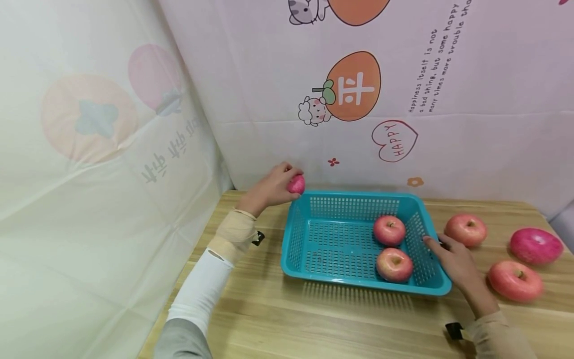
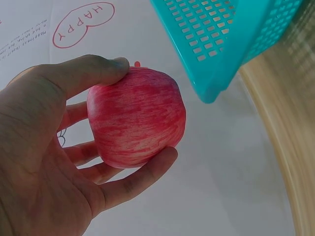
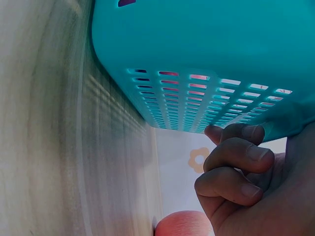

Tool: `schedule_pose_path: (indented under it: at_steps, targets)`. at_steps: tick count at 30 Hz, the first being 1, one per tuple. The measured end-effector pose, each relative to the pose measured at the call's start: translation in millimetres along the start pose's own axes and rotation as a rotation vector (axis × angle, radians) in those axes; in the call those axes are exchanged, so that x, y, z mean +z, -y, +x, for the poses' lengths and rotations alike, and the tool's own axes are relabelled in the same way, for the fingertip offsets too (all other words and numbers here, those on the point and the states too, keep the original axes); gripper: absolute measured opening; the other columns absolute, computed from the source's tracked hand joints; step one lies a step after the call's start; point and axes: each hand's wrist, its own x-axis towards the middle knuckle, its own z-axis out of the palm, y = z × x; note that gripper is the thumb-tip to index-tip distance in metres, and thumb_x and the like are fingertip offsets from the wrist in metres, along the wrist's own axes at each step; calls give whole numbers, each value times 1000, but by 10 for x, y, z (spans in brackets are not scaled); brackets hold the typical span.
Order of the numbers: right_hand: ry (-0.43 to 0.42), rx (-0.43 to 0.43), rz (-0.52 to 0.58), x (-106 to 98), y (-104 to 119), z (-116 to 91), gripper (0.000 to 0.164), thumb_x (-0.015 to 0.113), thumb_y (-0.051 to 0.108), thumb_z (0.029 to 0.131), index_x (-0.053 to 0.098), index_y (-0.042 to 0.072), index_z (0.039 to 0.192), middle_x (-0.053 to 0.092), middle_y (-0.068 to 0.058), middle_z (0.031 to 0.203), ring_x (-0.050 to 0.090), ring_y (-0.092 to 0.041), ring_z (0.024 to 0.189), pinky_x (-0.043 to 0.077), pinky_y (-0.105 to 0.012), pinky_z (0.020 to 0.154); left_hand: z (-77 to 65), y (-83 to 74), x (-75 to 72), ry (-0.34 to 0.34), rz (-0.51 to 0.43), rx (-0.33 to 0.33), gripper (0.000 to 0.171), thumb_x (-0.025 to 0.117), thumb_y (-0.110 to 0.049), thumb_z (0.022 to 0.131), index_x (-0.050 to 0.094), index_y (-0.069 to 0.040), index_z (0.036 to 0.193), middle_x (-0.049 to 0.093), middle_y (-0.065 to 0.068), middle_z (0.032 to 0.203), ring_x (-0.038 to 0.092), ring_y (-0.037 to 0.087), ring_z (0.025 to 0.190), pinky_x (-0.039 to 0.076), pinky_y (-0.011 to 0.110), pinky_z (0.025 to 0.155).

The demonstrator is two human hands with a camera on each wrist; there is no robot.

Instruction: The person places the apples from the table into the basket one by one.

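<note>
A pale fabric sheet (image 1: pixel 260 80) printed with cartoon fruit hangs behind a light wood-grain counter (image 1: pixel 269 319). On the counter sits a rectangular turquoise plastic basket (image 1: pixel 341 280) with perforated walls; it looks light and a little flexible, likely to slide if nudged, and its rolled rim seems the firmest place to grip.

The right hand (image 1: pixel 459 262) holds the basket's right rim, thumb over the top and fingers curled outside. The left hand (image 1: pixel 274 185) is clamped around an apple, thumb and fingers spread on opposite sides.

Two round, glossy pinkish-red apples, one (image 1: pixel 389 230) behind the other (image 1: pixel 394 265), lie near the basket's right end. Outside, right of it, are two more apples (image 1: pixel 466 230) (image 1: pixel 515 280) and an oval magenta fruit (image 1: pixel 535 246).

The held, streaked deep-red apple (image 2: pixel 138 118) is near the basket's back-left corner, apart from it. It is probably firm and fairly light, with smooth skin that could slip or bruise; its widest part should give the surest hold.
</note>
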Motion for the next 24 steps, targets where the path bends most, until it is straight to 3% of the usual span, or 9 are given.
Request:
schedule_pose_path:
  at_steps: [9, 18, 24]
  targets:
    - [-8, -12, 12, 5, 12, 1, 77, 33, 55, 101, 37, -9, 144, 46, -39, 133, 56, -48, 106, 55, -56, 80, 60, -81, 74, 17, -5, 15, 61, 74, -34, 85, 49, -22, 140, 45, 5, 137, 45, 21, 121, 56, 33, 87]
    - [-36, -35, 6, 4, -3, 2, 74, 35, 54, 101, 42, -7, 142, 51, -37, 129, 61, -41, 100, 57, -46, 72, 128, -202, 128, 18, -47, 23, 64, 76, -32, 84, 49, -22, 141, 45, 5, 138, 44, 21, 123, 56, 32, 87]
    - [-41, -41, 7, 12, -2, 2, 74, 35, 54, 102, 42, -7, 142, 51, -37, 129, 60, -43, 101, 56, -50, 74, 140, -287, 175, 30, -44, 21, 64, 75, -35, 84, 49, -23, 141, 45, 3, 138, 45, 19, 122, 56, 31, 86]
